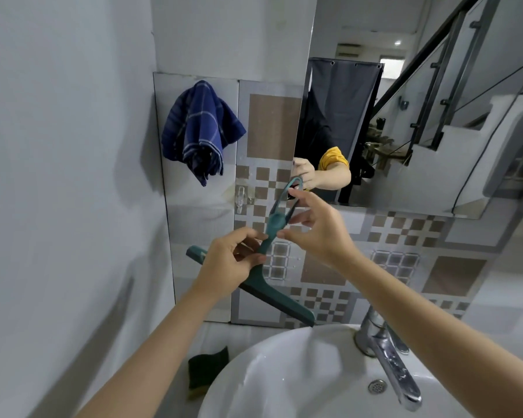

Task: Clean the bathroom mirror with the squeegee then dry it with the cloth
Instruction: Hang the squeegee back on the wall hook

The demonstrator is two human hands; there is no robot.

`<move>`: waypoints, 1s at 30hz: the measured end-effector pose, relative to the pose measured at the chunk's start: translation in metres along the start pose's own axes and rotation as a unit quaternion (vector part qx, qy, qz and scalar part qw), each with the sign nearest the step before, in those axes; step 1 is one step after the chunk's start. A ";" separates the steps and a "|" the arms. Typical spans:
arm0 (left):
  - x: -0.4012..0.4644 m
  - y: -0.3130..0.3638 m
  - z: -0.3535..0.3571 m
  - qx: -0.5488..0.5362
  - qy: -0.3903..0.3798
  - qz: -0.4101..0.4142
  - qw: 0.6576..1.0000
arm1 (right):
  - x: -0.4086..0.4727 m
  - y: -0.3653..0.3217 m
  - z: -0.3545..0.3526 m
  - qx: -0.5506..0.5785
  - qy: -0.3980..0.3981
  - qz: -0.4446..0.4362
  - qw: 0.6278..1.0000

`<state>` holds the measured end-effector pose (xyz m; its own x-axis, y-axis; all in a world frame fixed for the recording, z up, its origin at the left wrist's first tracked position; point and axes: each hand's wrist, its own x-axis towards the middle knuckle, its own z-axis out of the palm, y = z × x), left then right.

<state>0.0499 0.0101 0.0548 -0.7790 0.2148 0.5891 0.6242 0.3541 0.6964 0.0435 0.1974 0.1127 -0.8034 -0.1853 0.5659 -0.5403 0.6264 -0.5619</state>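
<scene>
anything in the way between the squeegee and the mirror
Nothing visible. The left hand holds the squeegee by its neck, the right hand is at its handle, and only open air lies between it and the mirror up to the right.

no text that can be read, no label or brand on any object, no numbers, no signs on the wall or tiles

- We see a matt teal plastic squeegee (272, 233).
- We see a soft woven blue checked cloth (198, 128).
- We see a glossy chrome faucet (387, 357), a smooth white ceramic basin (284, 372), and shiny glazed wall tiles (405, 267).
</scene>
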 end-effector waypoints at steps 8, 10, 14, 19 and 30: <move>-0.025 -0.056 -0.001 0.007 0.075 -0.053 0.996 | 0.017 0.014 0.064 -0.018 -0.060 -0.038 0.997; -0.029 -0.067 0.000 0.010 0.082 -0.068 0.994 | 0.021 0.020 0.077 -0.027 -0.078 -0.034 0.996; -0.034 -0.092 0.003 0.004 0.076 -0.113 0.991 | 0.025 0.033 0.098 -0.040 -0.100 -0.021 0.994; -0.038 -0.109 0.010 -0.006 0.087 -0.137 0.987 | 0.026 0.042 0.112 -0.050 -0.103 -0.024 0.993; -0.011 -0.069 -0.019 0.005 0.195 -0.055 0.979 | 0.039 0.025 0.086 -0.055 0.035 -0.153 0.986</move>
<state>0.0165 -0.0342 0.0087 -0.7588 -0.1895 0.6232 0.5352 0.3640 0.7623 -0.0230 0.1411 0.0691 -0.5852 -0.3277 0.7417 -0.7214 0.6281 -0.2917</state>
